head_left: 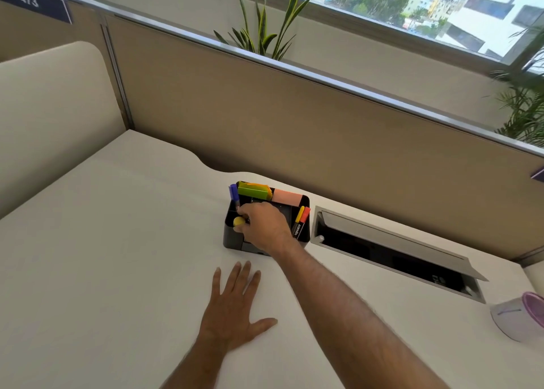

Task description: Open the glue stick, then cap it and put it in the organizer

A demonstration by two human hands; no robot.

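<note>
Palm flat, the left hand (232, 309) rests empty and spread on the white counter (117, 256), near the organizer's front. Beyond it the right hand (265, 223) reaches over the black organizer (232, 238), its grip closed on the glue stick (239, 221), whose yellow end shows at the front left compartment. Judging by this, it is either the pick-up or the final placing; I cannot tell which. Markers (300, 221) stand at the far right.
</note>
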